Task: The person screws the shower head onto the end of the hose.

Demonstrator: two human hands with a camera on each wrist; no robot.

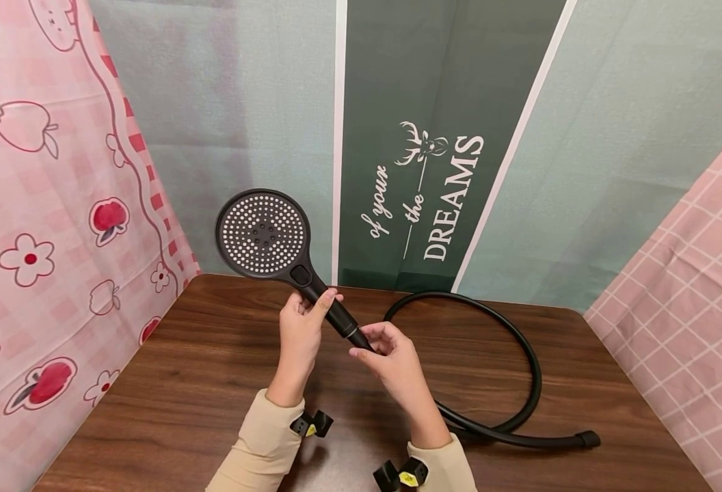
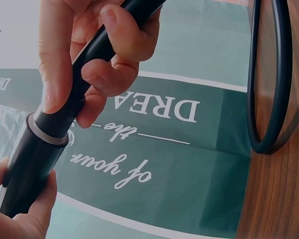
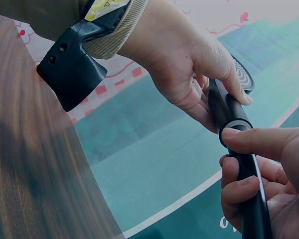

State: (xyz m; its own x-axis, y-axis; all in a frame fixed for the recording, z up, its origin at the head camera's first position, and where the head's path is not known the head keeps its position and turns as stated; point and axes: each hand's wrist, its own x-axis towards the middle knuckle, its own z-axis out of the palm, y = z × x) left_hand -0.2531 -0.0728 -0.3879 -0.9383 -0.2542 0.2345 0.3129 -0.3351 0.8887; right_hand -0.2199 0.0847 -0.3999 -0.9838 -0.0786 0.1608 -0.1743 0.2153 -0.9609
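A black hand shower [image 1: 262, 234] with a round, pale-dotted spray face is held up over the table, its head to the upper left. My left hand [image 1: 301, 328] grips the handle, thumb along the front below the small button. At the handle's lower end my right hand [image 1: 394, 355] pinches the end of a black shower hose [image 1: 530, 362]. In the left wrist view a pale ring [image 2: 47, 132] shows where the hose end meets the handle, and the right thumb and fingers wrap the hose just beyond it.
The hose loops over the right side of the brown wooden table [image 1: 213, 383], its free end fitting [image 1: 589, 439] lying near the front right. Behind stands a green and grey cloth backdrop [image 1: 410, 137]. Pink patterned cloths [image 1: 35, 205] hang at both sides.
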